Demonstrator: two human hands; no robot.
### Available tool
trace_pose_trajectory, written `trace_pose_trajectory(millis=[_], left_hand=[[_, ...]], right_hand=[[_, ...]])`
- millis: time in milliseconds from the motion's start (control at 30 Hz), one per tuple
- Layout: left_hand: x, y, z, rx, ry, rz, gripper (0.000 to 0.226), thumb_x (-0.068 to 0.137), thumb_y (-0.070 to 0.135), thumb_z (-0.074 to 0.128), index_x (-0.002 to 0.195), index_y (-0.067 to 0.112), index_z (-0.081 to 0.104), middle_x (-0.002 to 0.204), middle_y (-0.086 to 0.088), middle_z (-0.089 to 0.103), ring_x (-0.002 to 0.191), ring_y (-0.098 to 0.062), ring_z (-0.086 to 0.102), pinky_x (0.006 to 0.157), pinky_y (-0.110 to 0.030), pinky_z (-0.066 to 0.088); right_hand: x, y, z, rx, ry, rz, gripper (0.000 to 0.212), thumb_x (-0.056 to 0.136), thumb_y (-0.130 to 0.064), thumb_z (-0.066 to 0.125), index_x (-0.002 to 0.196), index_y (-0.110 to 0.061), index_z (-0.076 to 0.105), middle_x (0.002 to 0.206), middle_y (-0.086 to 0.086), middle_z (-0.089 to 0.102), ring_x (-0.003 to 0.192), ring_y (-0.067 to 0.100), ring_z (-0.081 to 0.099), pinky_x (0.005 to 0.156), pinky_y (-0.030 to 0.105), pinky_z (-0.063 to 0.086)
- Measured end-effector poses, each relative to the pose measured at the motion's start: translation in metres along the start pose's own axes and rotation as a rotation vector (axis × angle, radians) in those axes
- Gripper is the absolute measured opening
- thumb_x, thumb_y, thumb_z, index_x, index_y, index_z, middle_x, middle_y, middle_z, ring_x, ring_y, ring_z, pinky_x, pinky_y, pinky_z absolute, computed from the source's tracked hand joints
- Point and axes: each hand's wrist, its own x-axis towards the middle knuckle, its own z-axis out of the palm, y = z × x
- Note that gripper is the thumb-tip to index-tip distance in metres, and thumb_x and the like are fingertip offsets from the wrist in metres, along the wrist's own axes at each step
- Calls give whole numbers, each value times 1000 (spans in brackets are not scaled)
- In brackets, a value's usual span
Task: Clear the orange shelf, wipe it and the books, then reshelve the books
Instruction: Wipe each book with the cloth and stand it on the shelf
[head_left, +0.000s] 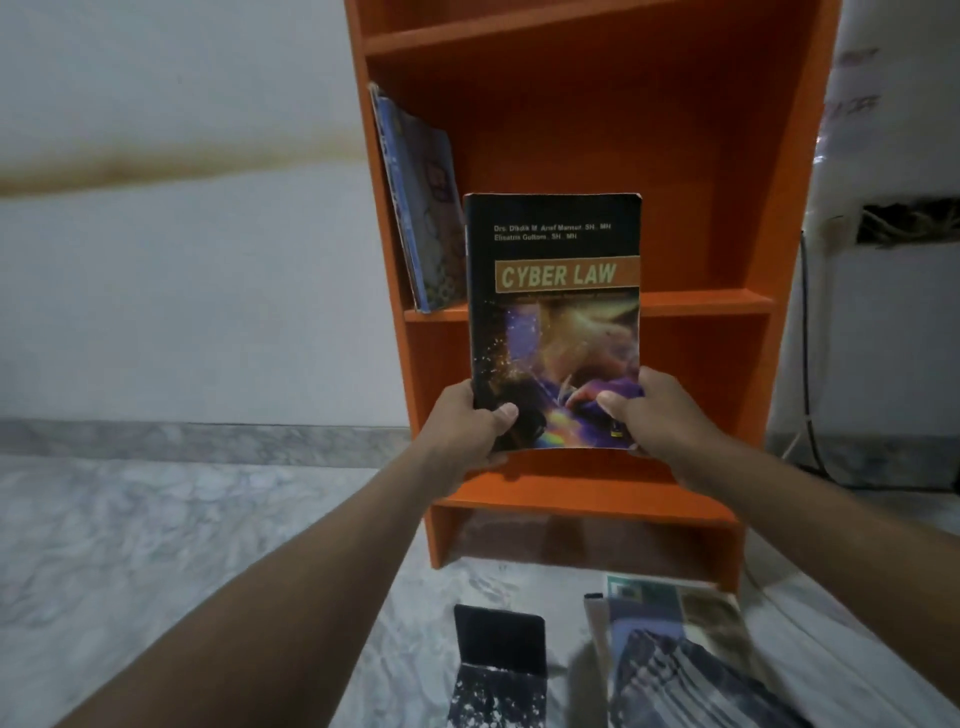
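**Desk:** Floor books (675, 660), lower right, wait; left hand (478, 421) and right hand (654, 415) grip the Cyber Law paperback (556, 291) by its bottom corners, centre frame, before the orange shelf (701, 306).

**Editor:** Risk?

**Desk:** Likely: sliding it in may topple the leaning books (426, 208), upper left.

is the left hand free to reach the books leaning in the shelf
Probably not yet: left hand and right hand both grip the Cyber Law book; otherwise the leaning books look unobstructed.
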Motion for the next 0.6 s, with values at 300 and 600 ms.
trace_pose_trajectory(millis=[300, 600], left_hand=[[49, 47, -55, 280, 32, 126, 15, 98, 24, 56, 111, 18, 54, 108, -6, 66, 90, -22, 68, 79, -40, 61], [73, 87, -82, 465, 53, 279, 12, 97, 13, 57, 107, 15, 51, 105, -9, 63, 91, -22, 67, 78, -41, 61]], right_hand=[[45, -102, 19, -1, 98, 115, 20, 97, -16, 57, 111, -6, 48, 94, 14, 54, 70, 20, 53, 51, 25, 44], [79, -153, 41, 374, 153, 311, 15, 99, -5, 50, 115, -7, 50, 110, 21, 49, 91, 34, 59, 84, 55, 56]])
